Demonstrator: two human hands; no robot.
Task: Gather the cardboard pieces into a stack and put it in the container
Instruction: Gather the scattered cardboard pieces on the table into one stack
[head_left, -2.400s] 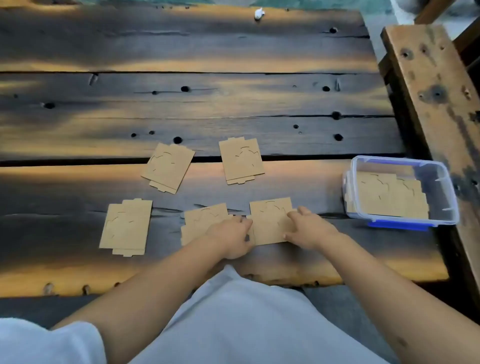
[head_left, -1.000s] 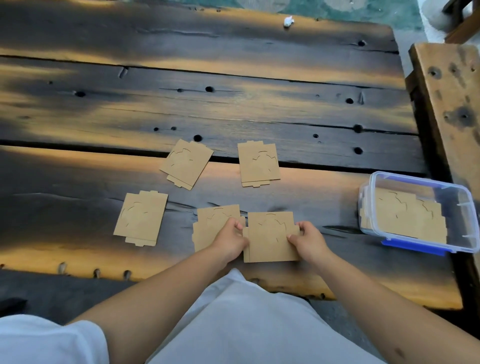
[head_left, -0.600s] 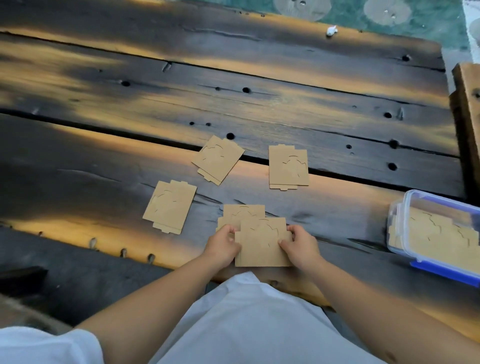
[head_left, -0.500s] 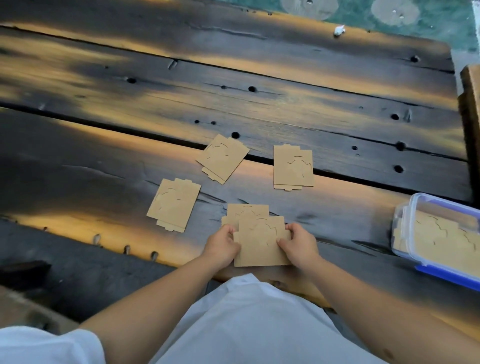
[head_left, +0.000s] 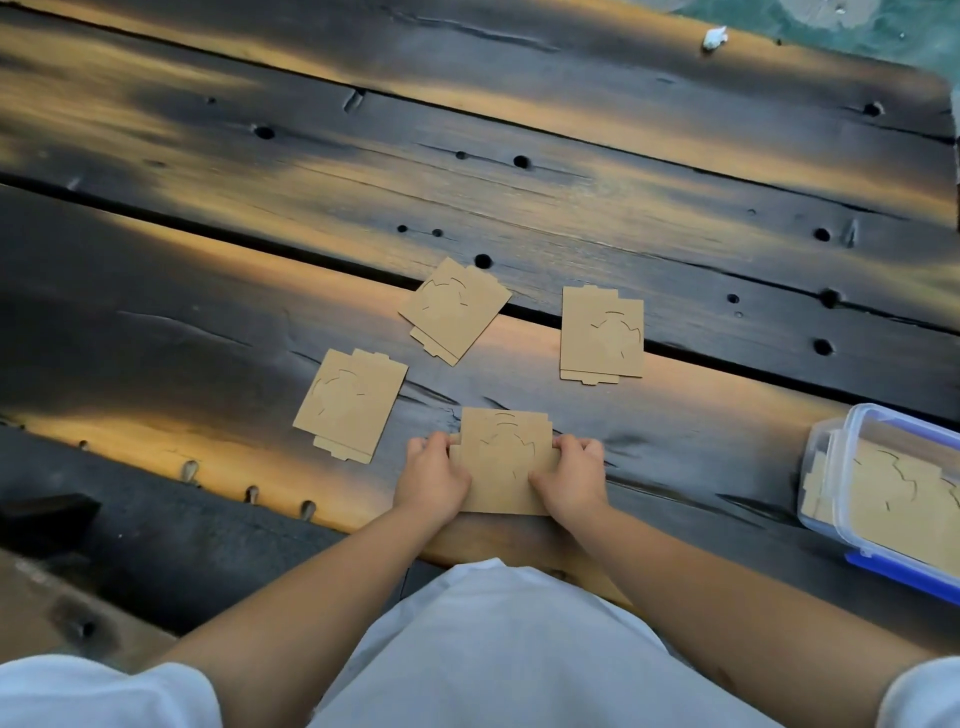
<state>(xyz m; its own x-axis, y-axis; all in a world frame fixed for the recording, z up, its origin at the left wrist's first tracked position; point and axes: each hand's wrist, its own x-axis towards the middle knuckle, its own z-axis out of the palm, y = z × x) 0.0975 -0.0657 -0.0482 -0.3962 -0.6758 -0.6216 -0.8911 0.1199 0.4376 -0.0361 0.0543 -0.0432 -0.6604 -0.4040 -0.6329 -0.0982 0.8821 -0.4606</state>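
- The left hand (head_left: 432, 480) and the right hand (head_left: 570, 475) grip a small stack of cardboard pieces (head_left: 505, 462) from either side, fingers curled over its left and right edges.
- The stack sits flat on the dark wooden tabletop (head_left: 208, 322), close to the near edge and right in front of the person.
- Three more cardboard pieces lie loose on the tabletop: one (head_left: 350, 405) just left of the stack, one (head_left: 455, 310) farther back and tilted, and one (head_left: 601, 334) farther back to the right, across a gap between planks.
- A clear plastic container (head_left: 836, 470) with a blue rim stands well to the right, partly cut off by the frame edge, and already has cardboard pieces (head_left: 898, 506) lying flat in it.
- The person's light-coloured clothing (head_left: 493, 654) fills the bottom of the view.
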